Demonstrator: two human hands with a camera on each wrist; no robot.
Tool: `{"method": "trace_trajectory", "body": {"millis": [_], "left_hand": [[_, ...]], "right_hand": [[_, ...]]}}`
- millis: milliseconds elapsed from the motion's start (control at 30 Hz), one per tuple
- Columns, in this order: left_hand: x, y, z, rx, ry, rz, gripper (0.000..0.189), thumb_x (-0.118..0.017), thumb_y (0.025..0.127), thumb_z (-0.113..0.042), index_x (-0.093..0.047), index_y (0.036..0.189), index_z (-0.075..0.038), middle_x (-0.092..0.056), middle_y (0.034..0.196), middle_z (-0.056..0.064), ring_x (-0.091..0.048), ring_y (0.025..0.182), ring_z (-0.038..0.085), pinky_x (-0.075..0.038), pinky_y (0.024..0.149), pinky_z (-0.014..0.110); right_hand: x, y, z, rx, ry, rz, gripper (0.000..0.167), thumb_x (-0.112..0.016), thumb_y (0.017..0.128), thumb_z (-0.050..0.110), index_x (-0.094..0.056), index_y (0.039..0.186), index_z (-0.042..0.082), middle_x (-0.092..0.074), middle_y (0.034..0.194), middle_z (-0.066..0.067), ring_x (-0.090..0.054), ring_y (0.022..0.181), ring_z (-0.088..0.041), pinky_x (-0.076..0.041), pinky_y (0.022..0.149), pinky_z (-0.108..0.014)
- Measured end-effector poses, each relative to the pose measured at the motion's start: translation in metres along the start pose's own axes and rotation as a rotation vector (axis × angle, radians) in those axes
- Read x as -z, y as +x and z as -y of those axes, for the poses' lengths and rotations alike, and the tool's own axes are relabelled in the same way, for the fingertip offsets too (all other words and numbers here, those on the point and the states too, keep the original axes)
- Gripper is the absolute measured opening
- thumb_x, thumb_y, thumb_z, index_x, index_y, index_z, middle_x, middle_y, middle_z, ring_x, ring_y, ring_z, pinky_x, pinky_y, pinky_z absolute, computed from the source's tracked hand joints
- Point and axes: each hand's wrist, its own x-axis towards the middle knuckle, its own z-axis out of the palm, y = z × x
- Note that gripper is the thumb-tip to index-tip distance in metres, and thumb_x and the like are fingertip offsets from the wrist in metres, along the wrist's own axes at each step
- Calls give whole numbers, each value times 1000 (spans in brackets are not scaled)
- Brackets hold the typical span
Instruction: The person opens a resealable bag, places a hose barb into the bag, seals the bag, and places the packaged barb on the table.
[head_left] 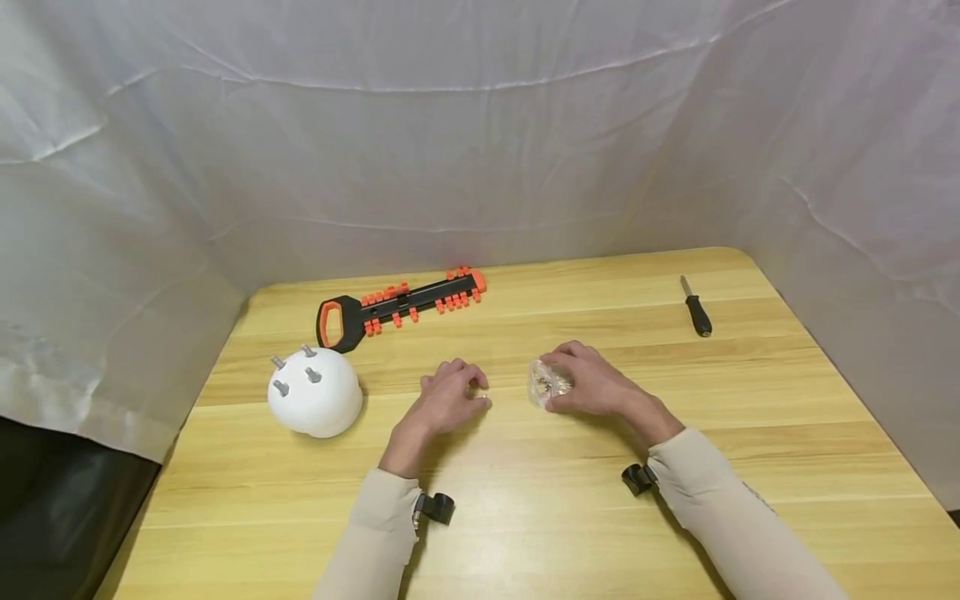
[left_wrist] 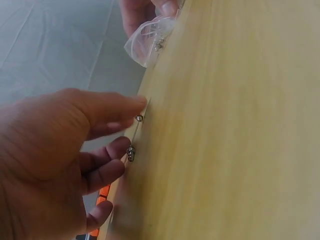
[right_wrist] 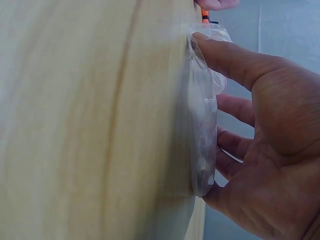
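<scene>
My left hand (head_left: 450,396) is just over the middle of the table, thumb and fingers bent with a gap between them. In the left wrist view, one small metal screw-like piece (left_wrist: 139,118) shows right under the thumb tip. A second metal piece (left_wrist: 131,153) is beside the fingertips. To the right, my right hand (head_left: 588,379) holds a clear plastic bag (head_left: 542,387) between thumb and fingers, low at the tabletop. Several small metal pieces (left_wrist: 159,45) show inside the bag. The right wrist view has the bag's crumpled side (right_wrist: 202,130) against the fingertips.
At the left stands a white rounded object (head_left: 315,408) with several grey pegs on top. A black and orange handled tool (head_left: 420,298) lies behind it. The screwdriver (head_left: 697,312) is at the back right of the wooden table (head_left: 525,533). Pale cloth (head_left: 480,167) hangs around the table.
</scene>
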Motion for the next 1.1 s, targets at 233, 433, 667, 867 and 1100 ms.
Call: {"method": "trace_trajectory", "body": {"millis": [233, 433, 667, 867, 1100], "left_hand": [[1, 0, -1, 6, 46, -35, 7, -68, 89, -30, -67, 92, -24, -57, 109, -3, -47, 105, 19, -28, 88, 46], [1, 2, -2, -10, 63, -44, 6, -65, 92, -28, -68, 90, -24, -58, 109, -3, -47, 105, 20, -28, 87, 46], [0, 0, -3, -72, 81, -16, 11, -57, 98, -25, -64, 92, -19, -55, 111, 1, -44, 102, 22, -25, 86, 45], [-4, 3, -4, -100, 42, -50, 13, -53, 100, -26, -62, 94, -19, -55, 112, 0, -45, 103, 20, -27, 85, 42], [-11, 12, -19, -132, -66, -98, 14, -54, 99, -26, -62, 101, -15, -56, 115, 2, -47, 109, 21, -29, 94, 46]], "right_hand": [[3, 1, 1, -2, -4, 1, 76, -81, 76, 35, -48, 142, 17, -45, 139, -10, -45, 122, -29, -42, 99, -49], [5, 2, 1, -3, -10, -6, 75, -81, 75, 35, -49, 141, 18, -46, 138, -10, -46, 120, -28, -42, 99, -47], [4, 1, 2, -1, -1, -6, 76, -82, 75, 35, -49, 141, 17, -46, 138, -11, -46, 121, -29, -43, 98, -48], [2, 0, 1, -4, 3, -6, 76, -82, 75, 35, -49, 141, 18, -46, 138, -11, -47, 119, -29, -44, 96, -48], [0, 0, 0, 4, -18, -3, 77, -81, 75, 38, -48, 142, 17, -46, 139, -12, -46, 122, -31, -44, 97, -50]]}}
